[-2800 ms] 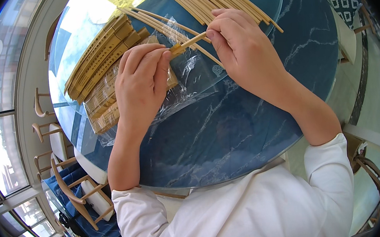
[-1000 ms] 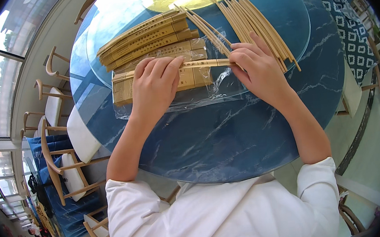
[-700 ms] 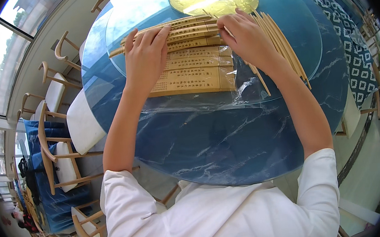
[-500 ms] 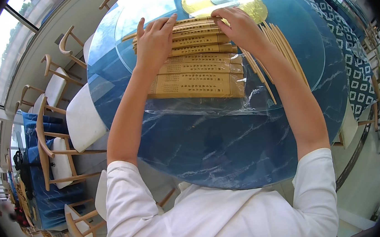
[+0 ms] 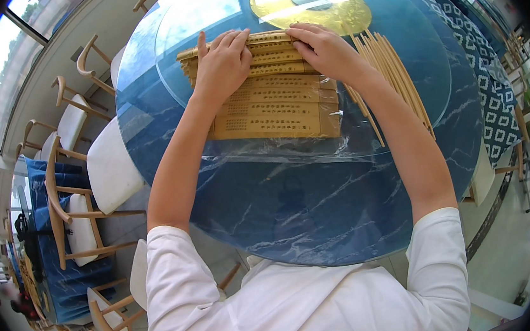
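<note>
A row of brown paper chopstick sleeves (image 5: 272,55) with dark print lies across the table, its slim bundles pushed close together. My left hand (image 5: 220,64) is curled over the row's left part, fingertips at the far edge and one finger sticking up. Over the right end bends my right hand (image 5: 329,52), its fingers and thumb closed on the sleeves. Nearer to me, flat sleeves (image 5: 267,119) overlap in a stack on a clear plastic bag (image 5: 321,152). Several loose wooden chopsticks (image 5: 397,66) lie right of the stack, partly hidden by my right forearm.
A round glass turntable (image 5: 443,94) sits on the blue marbled table (image 5: 301,210). Beyond my hands lies a shiny gold disc (image 5: 352,11). White-seated wooden chairs (image 5: 112,167) stand at left, and a patterned blue cloth (image 5: 494,95) hangs at right.
The far sleeves are drawn closer together, toward me. Both hands have come slightly nearer, and my right hand has moved a little left.
</note>
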{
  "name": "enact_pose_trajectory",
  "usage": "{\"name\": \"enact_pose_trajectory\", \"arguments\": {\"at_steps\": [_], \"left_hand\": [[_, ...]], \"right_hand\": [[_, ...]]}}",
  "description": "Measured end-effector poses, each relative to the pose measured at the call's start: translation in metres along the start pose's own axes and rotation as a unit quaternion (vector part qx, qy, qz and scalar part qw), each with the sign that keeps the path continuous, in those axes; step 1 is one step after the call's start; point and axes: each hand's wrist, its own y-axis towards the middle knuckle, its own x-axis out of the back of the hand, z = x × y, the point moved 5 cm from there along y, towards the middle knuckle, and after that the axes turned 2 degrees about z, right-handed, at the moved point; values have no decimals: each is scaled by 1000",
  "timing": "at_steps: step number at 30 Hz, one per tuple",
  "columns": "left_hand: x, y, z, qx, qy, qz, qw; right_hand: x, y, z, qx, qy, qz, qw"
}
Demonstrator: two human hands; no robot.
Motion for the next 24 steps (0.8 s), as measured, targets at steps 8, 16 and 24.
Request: {"name": "enact_pose_trajectory", "arguments": {"at_steps": [8,16,24], "left_hand": [[12,8,-4,14,-6,34,999],[30,-2,-33,-15,-22,-28,999],[32,-41,-141,-117,-206,43,971]], "right_hand": [[6,-5,1,-9,-25,-23,999],[65,-49,5,-89,-7,-41,995],[65,-120,27,-131,4,121,984]]}}
